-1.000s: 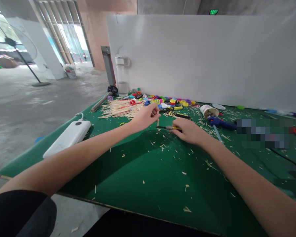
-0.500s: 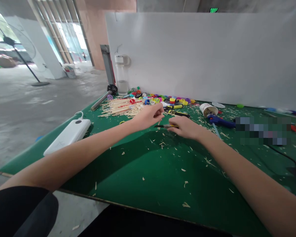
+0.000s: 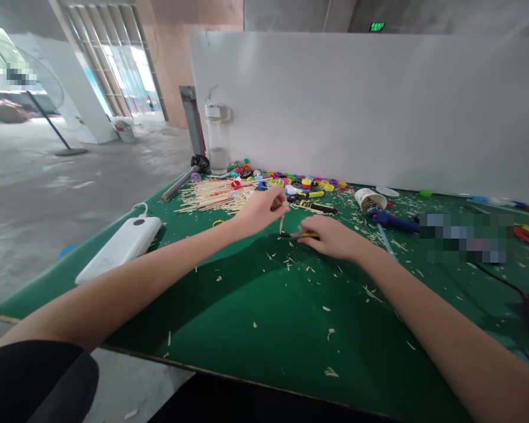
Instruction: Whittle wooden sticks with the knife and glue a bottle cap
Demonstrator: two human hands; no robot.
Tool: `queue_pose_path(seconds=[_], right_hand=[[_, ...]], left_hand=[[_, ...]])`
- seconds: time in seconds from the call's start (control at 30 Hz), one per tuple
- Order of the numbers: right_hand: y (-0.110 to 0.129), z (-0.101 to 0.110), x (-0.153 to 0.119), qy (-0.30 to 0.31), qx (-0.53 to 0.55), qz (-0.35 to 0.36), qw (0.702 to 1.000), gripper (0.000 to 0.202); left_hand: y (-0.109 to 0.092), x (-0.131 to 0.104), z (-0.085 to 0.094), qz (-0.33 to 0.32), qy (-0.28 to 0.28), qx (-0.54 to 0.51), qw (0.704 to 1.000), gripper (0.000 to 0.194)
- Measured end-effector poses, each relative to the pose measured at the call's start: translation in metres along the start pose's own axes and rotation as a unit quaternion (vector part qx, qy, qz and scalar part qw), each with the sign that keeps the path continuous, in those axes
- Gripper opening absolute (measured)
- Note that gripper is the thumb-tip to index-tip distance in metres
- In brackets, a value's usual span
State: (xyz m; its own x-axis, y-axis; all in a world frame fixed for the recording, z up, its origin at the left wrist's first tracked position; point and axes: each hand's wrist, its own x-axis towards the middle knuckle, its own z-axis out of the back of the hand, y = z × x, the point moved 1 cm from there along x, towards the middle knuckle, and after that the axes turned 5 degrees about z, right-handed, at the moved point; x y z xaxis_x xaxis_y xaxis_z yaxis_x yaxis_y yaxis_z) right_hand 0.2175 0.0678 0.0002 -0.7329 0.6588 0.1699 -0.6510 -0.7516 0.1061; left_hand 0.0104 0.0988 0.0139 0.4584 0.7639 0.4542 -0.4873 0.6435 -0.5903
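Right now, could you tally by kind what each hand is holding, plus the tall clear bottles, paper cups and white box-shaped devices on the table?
Wooden stick, in the left hand: 1
Bladed tool, in the right hand: 1
Tall clear bottle: 1
Paper cup, tipped on its side: 1
White box-shaped device: 1
Total: 5

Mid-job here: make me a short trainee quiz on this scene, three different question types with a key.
1. Which hand holds the knife?
2. True or false: the cup on the table lies tipped on its side.
3. Fill in the blank: the left hand pinches a thin ____.

Key:
1. The right hand.
2. True.
3. Stick.
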Motion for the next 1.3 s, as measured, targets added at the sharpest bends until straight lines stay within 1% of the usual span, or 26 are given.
queue_pose_path(seconds=[0.2, 0.33, 0.47, 0.57, 0.67, 0.77, 0.9, 1.0, 1.17, 1.3], right_hand=[[-0.001, 0.002, -0.005, -0.043, -0.02, -0.024, 0.999, 0.022], [-0.001, 0.002, -0.003, -0.05, -0.024, -0.018, 0.998, 0.023], [-0.003, 0.002, 0.0, -0.031, -0.024, -0.023, 0.999, 0.025], [-0.004, 0.003, 0.001, -0.011, -0.03, -0.017, 0.999, 0.025], [-0.005, 0.003, 0.003, -0.007, -0.027, -0.009, 1.0, 0.024], [-0.004, -0.001, 0.005, -0.001, -0.022, -0.013, 1.0, 0.024], [-0.004, -0.007, 0.008, 0.019, -0.015, -0.019, 1.0, 0.022], [-0.003, -0.006, 0.008, 0.022, -0.016, -0.022, 0.999, 0.023], [0.004, -0.003, 0.003, 0.014, -0.019, -0.017, 1.0, 0.023], [0.006, -0.001, -0.001, -0.002, -0.026, -0.004, 1.0, 0.021]], left_hand=[[-0.001, -0.001, -0.001, 0.017, -0.003, 0.003, 1.0, 0.008], [-0.002, -0.001, -0.002, 0.015, -0.007, -0.003, 1.0, 0.008], [-0.006, -0.003, -0.001, 0.018, -0.011, 0.017, 1.0, 0.008], [-0.012, -0.005, -0.002, -0.002, -0.005, 0.034, 0.999, 0.007], [-0.017, -0.005, -0.004, -0.011, 0.006, 0.042, 0.999, 0.007], [-0.022, -0.006, -0.006, -0.009, 0.006, 0.047, 0.999, 0.008], [-0.028, -0.007, -0.009, -0.035, 0.011, 0.067, 0.997, 0.007], [-0.024, -0.006, -0.007, -0.02, 0.0, 0.063, 0.998, 0.006], [-0.006, 0.0, -0.001, 0.038, -0.036, 0.04, 0.998, 0.009], [0.002, 0.004, 0.0, 0.076, -0.034, 0.001, 0.997, 0.01]])
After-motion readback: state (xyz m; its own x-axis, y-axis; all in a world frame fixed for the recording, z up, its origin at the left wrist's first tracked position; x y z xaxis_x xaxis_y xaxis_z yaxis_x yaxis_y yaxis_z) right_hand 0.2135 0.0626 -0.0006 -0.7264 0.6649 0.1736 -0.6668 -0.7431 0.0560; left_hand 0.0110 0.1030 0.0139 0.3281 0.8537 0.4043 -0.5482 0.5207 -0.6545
